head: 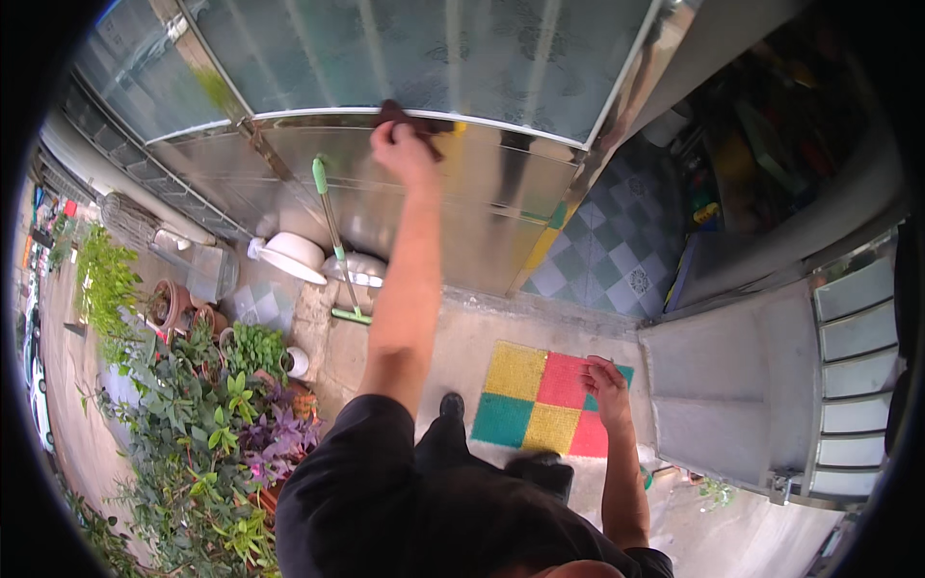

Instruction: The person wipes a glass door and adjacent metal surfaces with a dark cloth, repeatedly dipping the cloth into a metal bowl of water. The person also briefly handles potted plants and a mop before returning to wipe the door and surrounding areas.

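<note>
My left hand is stretched far forward and holds a dark brown cloth against the lower white frame strip of a frosted glass window. Below that strip, shiny metal panelling reflects the surroundings. My right hand hangs low at my other side, over a checked mat of yellow, red and green squares. Its fingers are bent and loosely apart, and I see nothing held in them.
Left of my outstretched arm, a green-handled floor squeegee or broom leans beside a white basin and a metal basin. Potted plants crowd the left. A doorway with tiled floor and an open metal door lie right.
</note>
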A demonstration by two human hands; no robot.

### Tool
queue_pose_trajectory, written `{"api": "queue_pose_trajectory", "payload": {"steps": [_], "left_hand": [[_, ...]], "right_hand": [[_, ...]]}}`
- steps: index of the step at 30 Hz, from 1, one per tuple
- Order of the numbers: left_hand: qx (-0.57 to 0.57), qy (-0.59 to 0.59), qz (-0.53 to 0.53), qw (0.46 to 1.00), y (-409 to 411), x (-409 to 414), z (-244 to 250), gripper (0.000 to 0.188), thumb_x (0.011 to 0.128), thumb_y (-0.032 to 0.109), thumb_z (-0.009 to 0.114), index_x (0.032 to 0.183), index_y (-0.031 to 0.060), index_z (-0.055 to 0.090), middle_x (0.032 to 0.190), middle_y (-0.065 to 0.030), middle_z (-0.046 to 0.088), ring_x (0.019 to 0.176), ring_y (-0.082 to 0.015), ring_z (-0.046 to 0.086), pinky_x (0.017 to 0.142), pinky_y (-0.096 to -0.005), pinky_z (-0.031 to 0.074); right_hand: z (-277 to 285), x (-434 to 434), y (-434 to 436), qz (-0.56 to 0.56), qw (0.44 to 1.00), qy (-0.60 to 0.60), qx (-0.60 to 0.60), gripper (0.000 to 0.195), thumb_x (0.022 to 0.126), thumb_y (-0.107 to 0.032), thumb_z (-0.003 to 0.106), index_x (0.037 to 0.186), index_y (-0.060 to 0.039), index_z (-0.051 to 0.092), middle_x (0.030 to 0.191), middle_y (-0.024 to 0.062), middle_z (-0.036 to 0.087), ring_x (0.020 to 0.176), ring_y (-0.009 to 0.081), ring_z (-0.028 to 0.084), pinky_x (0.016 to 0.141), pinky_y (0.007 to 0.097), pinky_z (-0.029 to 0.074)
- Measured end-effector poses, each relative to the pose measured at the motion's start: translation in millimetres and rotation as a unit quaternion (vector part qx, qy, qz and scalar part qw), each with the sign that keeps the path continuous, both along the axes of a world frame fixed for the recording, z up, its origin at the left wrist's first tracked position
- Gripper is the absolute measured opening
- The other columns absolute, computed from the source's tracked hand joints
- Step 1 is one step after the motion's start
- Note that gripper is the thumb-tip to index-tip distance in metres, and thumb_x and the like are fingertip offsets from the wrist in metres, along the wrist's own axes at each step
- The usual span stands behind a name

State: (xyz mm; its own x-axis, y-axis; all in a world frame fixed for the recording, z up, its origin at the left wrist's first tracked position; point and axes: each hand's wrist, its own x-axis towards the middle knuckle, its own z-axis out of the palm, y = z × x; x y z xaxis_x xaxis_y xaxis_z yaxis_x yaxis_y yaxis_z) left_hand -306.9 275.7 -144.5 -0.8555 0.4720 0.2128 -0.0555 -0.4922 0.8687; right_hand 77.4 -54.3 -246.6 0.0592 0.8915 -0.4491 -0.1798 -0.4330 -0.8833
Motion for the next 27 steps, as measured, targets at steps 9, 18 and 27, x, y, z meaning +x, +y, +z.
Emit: {"api": "queue_pose_trajectory", "payload": {"steps": [9, 18, 27], "left_hand": [[-0.048, 0.258, -0.161, 0.951, -49, 131, -17, 0.02, 0.077, -0.003, 0.058, 0.094, 0.0058, 0.061, 0.106, -0.0141, 0.045, 0.1, -0.0282, 0.049, 0.088, -0.0373, 0.042], [-0.133, 0.07, 0.0, 0.989, 3, -138, 24, 0.032, 0.074, -0.006, 0.058, 0.105, 0.0016, 0.061, 0.09, -0.0076, 0.062, 0.077, -0.0169, 0.058, 0.069, -0.0294, 0.049], [-0.182, 0.144, 0.065, 0.971, 5, -208, 43, 0.025, 0.071, -0.005, 0.053, 0.094, -0.0014, 0.063, 0.095, -0.0155, 0.061, 0.078, -0.0272, 0.062, 0.072, -0.0354, 0.051]], "right_hand": [[5, 24, -13, 0.014, 0.998, -0.006, -0.059, 0.029, 0.09, -0.014, 0.059, 0.116, -0.0014, 0.058, 0.099, 0.0083, 0.065, 0.089, 0.0176, 0.063, 0.075, 0.03, 0.051], [-29, 115, 18, -0.006, 0.993, -0.021, -0.117, 0.033, 0.09, -0.022, 0.056, 0.12, -0.0089, 0.055, 0.098, 0.0058, 0.064, 0.082, 0.0162, 0.062, 0.07, 0.03, 0.048], [56, 26, 127, -0.012, 0.985, -0.153, 0.084, 0.028, 0.091, -0.016, 0.056, 0.116, -0.0026, 0.058, 0.098, 0.0088, 0.064, 0.079, 0.0142, 0.061, 0.07, 0.0257, 0.049]]}}
